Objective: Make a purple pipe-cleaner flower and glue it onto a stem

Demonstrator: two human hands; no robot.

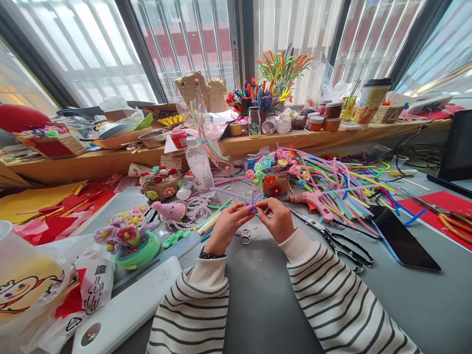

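Observation:
Between my two hands, above the grey table, is a bent purple pipe cleaner [252,200] with several ends sticking up and out. My left hand [229,223] pinches it from the left, fingertips closed near its base. From the right, my right hand [276,216] pinches the same piece with thumb and fingers together. Small silver scissors [244,236] lie on the table just below the left fingertips. Close to my right wrist rest large black-handled scissors [337,241]. A pink glue gun [315,202] lies beyond the right hand.
Loose pastel pipe cleaners [342,184] pile up at right, behind a phone [403,238]. A flower basket [275,184] stands beyond my hands. At left are a green flower pot [138,250], bead strings [199,209], a bottle [199,164] and a white oblong device [129,305]. A crowded ledge [155,156] runs behind.

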